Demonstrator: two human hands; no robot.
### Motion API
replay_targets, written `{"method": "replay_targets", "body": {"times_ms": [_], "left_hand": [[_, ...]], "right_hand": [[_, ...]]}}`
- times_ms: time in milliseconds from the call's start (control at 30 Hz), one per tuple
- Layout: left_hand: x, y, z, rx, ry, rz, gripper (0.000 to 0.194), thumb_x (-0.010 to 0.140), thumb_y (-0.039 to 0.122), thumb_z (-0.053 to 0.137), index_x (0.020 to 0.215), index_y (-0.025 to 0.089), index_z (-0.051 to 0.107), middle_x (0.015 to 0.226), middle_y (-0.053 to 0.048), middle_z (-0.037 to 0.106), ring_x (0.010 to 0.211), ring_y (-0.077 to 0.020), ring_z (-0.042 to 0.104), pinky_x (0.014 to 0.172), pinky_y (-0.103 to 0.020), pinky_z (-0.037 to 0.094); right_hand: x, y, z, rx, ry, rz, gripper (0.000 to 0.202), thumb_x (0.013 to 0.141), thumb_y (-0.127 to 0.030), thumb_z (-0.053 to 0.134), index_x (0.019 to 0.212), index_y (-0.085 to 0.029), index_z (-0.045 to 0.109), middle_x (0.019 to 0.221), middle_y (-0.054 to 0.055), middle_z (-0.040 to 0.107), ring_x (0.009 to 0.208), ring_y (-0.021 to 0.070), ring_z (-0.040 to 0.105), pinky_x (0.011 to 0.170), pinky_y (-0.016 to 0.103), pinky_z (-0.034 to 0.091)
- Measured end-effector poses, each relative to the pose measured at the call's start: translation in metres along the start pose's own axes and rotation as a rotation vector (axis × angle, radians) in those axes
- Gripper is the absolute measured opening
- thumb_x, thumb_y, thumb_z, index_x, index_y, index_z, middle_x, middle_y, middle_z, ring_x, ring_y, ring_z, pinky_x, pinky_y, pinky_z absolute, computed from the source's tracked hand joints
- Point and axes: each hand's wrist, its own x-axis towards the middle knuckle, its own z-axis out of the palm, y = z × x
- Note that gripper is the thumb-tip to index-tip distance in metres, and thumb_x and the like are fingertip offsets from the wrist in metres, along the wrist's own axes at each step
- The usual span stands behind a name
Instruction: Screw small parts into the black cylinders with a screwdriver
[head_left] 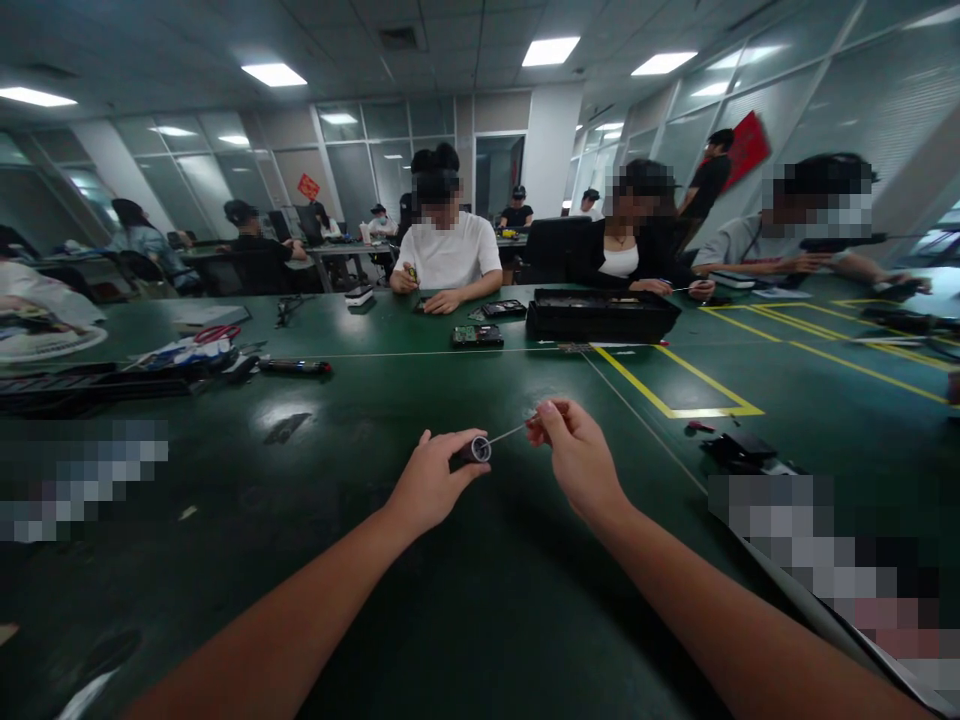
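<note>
My left hand point(439, 475) is closed around a small dark cylinder point(480, 450), whose round, light-rimmed open end faces me. My right hand point(577, 445) pinches a thin metal rod point(510, 432) between thumb and fingers. The rod slants down to the left, and its far tip meets the rim or opening of the cylinder; how deep it reaches cannot be made out. Both hands are above the green table point(450, 380), a short distance apart.
Beyond my hands are a circuit board point(477, 335) and a long black box point(602, 316). A dark pen-like tool point(294, 367) and red-handled scissors point(217, 334) lie left. Black parts point(742, 450) lie right. Several people sit across the table.
</note>
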Motion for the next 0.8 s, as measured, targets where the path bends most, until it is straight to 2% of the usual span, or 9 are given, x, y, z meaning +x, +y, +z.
{"method": "replay_targets", "body": {"times_ms": [267, 567, 700, 800], "left_hand": [[0.001, -0.002, 0.000, 0.032, 0.013, -0.024, 0.040, 0.087, 0.030, 0.070, 0.127, 0.034, 0.063, 0.131, -0.001, 0.067, 0.126, -0.0269, 0.058, 0.121, -0.063, 0.010], [0.001, -0.002, 0.000, 0.027, 0.022, -0.025, 0.040, 0.087, 0.030, 0.070, 0.127, 0.035, 0.063, 0.131, 0.000, 0.067, 0.126, -0.0265, 0.057, 0.120, -0.065, 0.010], [0.001, -0.004, 0.000, 0.039, 0.023, -0.018, 0.040, 0.087, 0.029, 0.070, 0.126, 0.035, 0.063, 0.128, 0.000, 0.068, 0.124, -0.0257, 0.058, 0.120, -0.064, 0.013], [0.001, -0.005, 0.000, 0.054, 0.024, -0.011, 0.040, 0.087, 0.029, 0.070, 0.126, 0.035, 0.064, 0.124, 0.000, 0.069, 0.120, -0.0253, 0.060, 0.119, -0.064, 0.015]], "right_hand": [[0.000, -0.010, -0.003, -0.094, 0.019, -0.015, 0.034, 0.093, -0.050, 0.057, 0.086, -0.018, 0.066, 0.071, 0.003, 0.067, 0.066, 0.0171, 0.062, 0.065, 0.032, 0.047], [0.000, -0.017, -0.005, -0.142, -0.022, -0.005, 0.037, 0.089, -0.053, 0.060, 0.086, -0.017, 0.067, 0.068, 0.004, 0.069, 0.065, 0.0183, 0.064, 0.067, 0.033, 0.048], [-0.001, -0.017, -0.006, -0.165, -0.058, -0.020, 0.027, 0.092, -0.045, 0.056, 0.087, -0.019, 0.063, 0.062, -0.001, 0.061, 0.057, 0.0161, 0.056, 0.059, 0.031, 0.043], [-0.004, -0.018, -0.007, -0.174, -0.092, -0.087, 0.017, 0.092, -0.035, 0.051, 0.090, -0.021, 0.061, 0.067, -0.002, 0.060, 0.061, 0.0162, 0.056, 0.059, 0.030, 0.042]]}}
